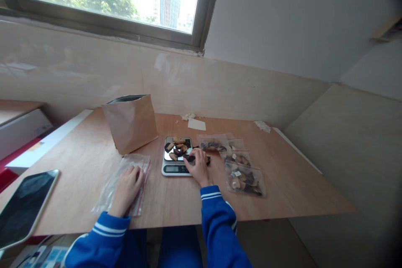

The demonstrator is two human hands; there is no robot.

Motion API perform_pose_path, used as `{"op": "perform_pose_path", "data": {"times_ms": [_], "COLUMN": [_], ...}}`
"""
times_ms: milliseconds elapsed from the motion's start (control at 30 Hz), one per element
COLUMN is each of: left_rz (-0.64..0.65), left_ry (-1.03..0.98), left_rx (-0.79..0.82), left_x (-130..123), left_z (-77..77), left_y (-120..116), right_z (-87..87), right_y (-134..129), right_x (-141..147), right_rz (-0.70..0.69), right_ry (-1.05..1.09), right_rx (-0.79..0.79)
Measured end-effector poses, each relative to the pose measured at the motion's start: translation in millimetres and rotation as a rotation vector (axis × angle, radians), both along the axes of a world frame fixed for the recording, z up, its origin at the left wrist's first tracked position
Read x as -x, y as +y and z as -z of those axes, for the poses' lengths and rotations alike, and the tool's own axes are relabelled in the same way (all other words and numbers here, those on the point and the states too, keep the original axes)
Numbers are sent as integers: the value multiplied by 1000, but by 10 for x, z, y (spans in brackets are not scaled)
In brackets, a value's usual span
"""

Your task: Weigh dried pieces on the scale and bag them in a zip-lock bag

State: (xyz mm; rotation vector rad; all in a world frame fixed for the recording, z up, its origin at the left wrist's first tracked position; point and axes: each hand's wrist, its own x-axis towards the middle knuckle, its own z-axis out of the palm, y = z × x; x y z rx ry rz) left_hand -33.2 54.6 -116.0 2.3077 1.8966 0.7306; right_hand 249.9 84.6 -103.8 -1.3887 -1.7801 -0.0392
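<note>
A small white kitchen scale stands mid-table with several dried mushroom slices, dark-skinned and tan inside, on its plate. At the plate's front right corner, my right hand has its fingers closed around dark dried mushroom slices. Part of a dark slice shows by the far side of that hand; my fingers hide how many there are. To the left of the scale, my left hand rests with loosely bent fingers on clear zip bags with red seal lines. It grips nothing that I can see.
Several filled zip bags of mushroom slices overlap to the right of the scale. An upright brown paper pouch stands behind the left bags. A phone or tablet lies at the left edge. A white card lies near the wall.
</note>
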Motion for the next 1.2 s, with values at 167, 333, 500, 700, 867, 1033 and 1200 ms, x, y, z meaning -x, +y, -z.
{"op": "perform_pose_path", "data": {"times_ms": [167, 333, 500, 700, 867, 1033, 1200], "left_rz": [14, 14, -1, 25, 9, 7, 1], "left_ry": [33, 44, 54, 107, 76, 92, 94], "left_rx": [-15, -23, -15, -30, -3, -11, -21], "left_x": [1, -4, -14, -1, -3, -7, -10], "left_z": [2, -9, -9, -12, -20, -12, -18], "left_y": [3, 2, -7, -6, -3, -1, -6], "right_z": [43, 173, 204, 223, 331, 373, 381], "right_y": [14, 65, 61, 25, -19, -38, -35], "right_x": [-74, -232, -306, -416, -530, -511, -498], "right_rz": [15, 278, 511, 552, 389, 346, 339], "right_ry": [135, 242, 162, 353, 234, 126, 73], "right_rx": [-14, -94, -101, -145, -12, 26, 15]}}
